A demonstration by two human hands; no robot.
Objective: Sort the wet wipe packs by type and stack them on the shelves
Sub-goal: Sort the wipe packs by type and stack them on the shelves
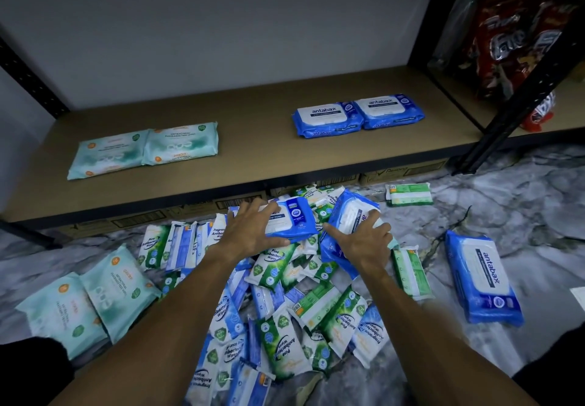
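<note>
Forearms reach in from six o'clock over a heap of small pine and fragrance-free wipe packs (285, 320) on the marbled floor (522, 215). At twelve o'clock on the heap, the left hand (253, 231) closes its grip on a flat blue pack (294, 219), fingers spread on top and thumb at the near edge. Just beside it, the right hand (364, 244) has its grip curled round a tilted antabax pack (348, 215). On the shelf (253, 139), an antabax pair (357, 114) lies side by side at one o'clock and a teal pair (145, 149) at ten o'clock. A lone antabax pack (484, 282) lies on the floor at four o'clock, with two teal floor packs (88, 298) at eight o'clock.
</note>
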